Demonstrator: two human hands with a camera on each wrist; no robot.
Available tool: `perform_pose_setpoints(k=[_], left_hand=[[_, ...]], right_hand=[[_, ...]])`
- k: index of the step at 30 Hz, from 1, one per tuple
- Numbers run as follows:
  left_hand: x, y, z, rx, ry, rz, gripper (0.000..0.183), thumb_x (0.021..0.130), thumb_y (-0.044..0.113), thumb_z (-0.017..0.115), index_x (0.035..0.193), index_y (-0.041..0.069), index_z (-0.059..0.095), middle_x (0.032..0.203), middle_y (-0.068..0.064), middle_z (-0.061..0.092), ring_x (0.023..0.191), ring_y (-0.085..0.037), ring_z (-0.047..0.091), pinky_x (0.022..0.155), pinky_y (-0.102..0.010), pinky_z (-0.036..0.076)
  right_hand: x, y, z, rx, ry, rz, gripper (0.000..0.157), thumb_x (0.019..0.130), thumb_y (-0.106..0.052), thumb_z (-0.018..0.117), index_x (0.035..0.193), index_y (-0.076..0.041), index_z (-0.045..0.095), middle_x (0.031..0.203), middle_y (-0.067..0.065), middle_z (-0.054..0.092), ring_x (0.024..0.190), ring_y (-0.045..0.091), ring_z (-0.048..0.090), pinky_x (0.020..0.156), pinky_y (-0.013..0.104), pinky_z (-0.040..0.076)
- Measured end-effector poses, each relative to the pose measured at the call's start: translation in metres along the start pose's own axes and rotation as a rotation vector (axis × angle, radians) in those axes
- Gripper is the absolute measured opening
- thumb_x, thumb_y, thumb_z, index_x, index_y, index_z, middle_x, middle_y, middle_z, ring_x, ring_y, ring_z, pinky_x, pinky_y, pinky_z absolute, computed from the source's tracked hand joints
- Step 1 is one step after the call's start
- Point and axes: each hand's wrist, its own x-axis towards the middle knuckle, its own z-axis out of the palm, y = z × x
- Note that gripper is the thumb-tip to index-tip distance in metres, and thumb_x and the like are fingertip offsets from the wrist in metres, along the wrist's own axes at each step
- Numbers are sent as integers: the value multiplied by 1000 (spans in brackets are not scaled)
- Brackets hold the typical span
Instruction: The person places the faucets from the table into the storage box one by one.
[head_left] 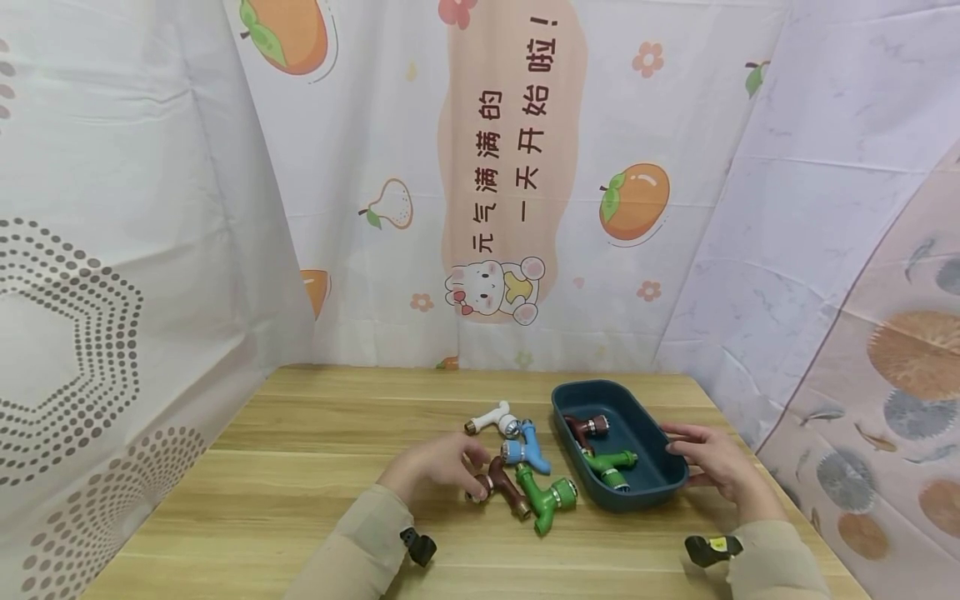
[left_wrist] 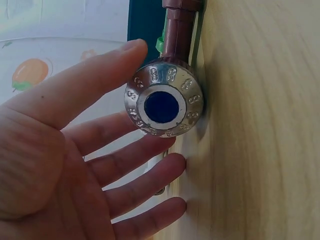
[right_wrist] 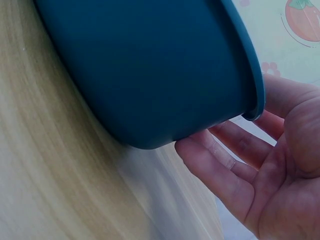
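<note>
My left hand (head_left: pixel 442 467) is at a dark brown tap (head_left: pixel 510 487) lying on the table, its fingers loosely spread around the silver-ringed knob (left_wrist: pixel 162 102). The thumb lies along one side of the knob and the index finger passes partly hidden behind it. My right hand (head_left: pixel 712 462) holds the right side of a dark blue plastic basin (head_left: pixel 660 492), thumb over the rim and fingers against the outer wall (right_wrist: pixel 165 75). Inside the basin lie a brown tap (head_left: pixel 588 427) and a green tap (head_left: pixel 611 467).
Between the left hand and the basin lie a green tap (head_left: pixel 547 497), a blue tap (head_left: pixel 528 450) and a white tap (head_left: pixel 495 417). Printed curtains (head_left: pixel 360 275) hang behind and beside the wooden table (head_left: pixel 262 467).
</note>
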Motion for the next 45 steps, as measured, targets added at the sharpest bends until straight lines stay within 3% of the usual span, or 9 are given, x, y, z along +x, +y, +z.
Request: perform_pose_setpoints(k=[10, 19, 26, 36, 45], left_hand=[[-1, 1, 3, -29, -38, -14, 39, 69, 15, 91, 105, 18, 75, 97, 7, 66, 91, -13, 62, 85, -35, 50], [-3, 4, 2, -14, -40, 9, 36, 70, 11, 89, 103, 15, 75, 96, 7, 67, 88, -12, 62, 83, -34, 51], [-1, 1, 2, -4, -32, 9, 32, 70, 10, 88, 98, 18, 75, 94, 9, 66, 87, -11, 62, 81, -32, 51], [1, -2, 2, -40, -26, 43, 29, 70, 9, 86, 93, 18, 72, 92, 7, 65, 86, -12, 63, 79, -30, 52], [0, -3, 0, -58, 3, 88, 25, 73, 10, 87, 92, 15, 71, 93, 4, 64, 83, -12, 63, 73, -29, 52]], right_hand=[[0, 0, 1, -3, 1, -1, 57, 97, -11, 67, 148, 5, 46, 131, 24, 62, 95, 22, 70, 71, 51, 60], [-1, 1, 2, -7, 4, 0, 57, 97, -11, 67, 148, 5, 46, 133, 25, 60, 95, 22, 70, 70, 51, 60], [-1, 0, 1, -9, -5, 2, 58, 98, -11, 66, 149, 6, 44, 134, 27, 59, 96, 22, 70, 70, 51, 60], [-2, -2, 1, -16, -4, -4, 58, 98, -11, 65, 149, 6, 43, 140, 33, 52, 100, 23, 68, 72, 52, 60], [-2, -2, 1, -18, -4, -8, 58, 98, -12, 65, 149, 6, 43, 138, 32, 55, 99, 23, 69, 72, 52, 60]])
